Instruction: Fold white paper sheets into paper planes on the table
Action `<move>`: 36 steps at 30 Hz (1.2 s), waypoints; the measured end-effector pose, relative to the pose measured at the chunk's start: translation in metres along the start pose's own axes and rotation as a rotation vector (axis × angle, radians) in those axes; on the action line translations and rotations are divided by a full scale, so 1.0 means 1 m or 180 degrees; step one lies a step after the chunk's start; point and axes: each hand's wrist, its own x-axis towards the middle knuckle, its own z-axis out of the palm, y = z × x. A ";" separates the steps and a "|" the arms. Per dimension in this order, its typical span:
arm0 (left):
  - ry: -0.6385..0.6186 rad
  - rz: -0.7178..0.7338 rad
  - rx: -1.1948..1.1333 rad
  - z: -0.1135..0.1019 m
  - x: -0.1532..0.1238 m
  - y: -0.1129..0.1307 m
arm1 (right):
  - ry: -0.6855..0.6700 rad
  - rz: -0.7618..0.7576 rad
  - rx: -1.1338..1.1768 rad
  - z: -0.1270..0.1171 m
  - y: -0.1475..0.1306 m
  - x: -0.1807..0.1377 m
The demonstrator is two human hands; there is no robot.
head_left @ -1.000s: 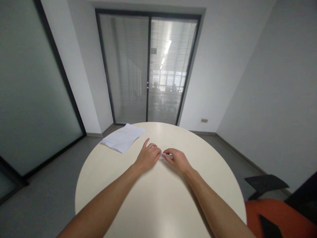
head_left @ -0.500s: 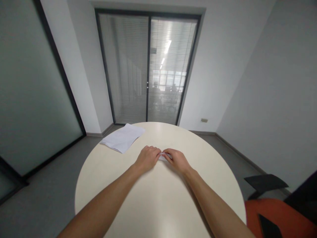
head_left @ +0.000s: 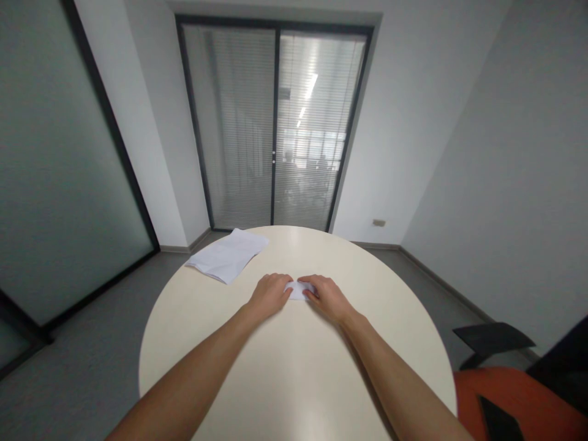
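Note:
A small folded white paper [head_left: 298, 290] lies on the round cream table [head_left: 294, 367], towards its far side. My left hand [head_left: 269, 295] rests palm down on the paper's left end, fingers curled onto it. My right hand [head_left: 327, 296] presses on the paper's right end with fingers bent. Only the paper's middle strip shows between the two hands.
A stack of white sheets [head_left: 228, 255] lies at the table's far left edge. An orange and black chair [head_left: 514, 398] stands at the lower right. Glass doors with blinds [head_left: 275, 128] face me; a glass partition [head_left: 55, 184] runs along the left.
My left forefinger, raised a second ago, has come down. Both hands have drawn slightly apart, and more of the paper shows flat between them.

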 end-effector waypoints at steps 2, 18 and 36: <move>-0.0016 0.0033 -0.0007 0.002 0.000 -0.002 | -0.0017 -0.0154 -0.0074 0.001 0.001 0.000; -0.0231 0.0639 -0.0491 0.003 -0.005 -0.009 | -0.0297 -0.0362 -0.0147 0.003 0.003 -0.005; -0.0388 0.0571 0.0122 -0.005 -0.001 0.001 | -0.0494 -0.0301 -0.0629 -0.001 -0.015 0.001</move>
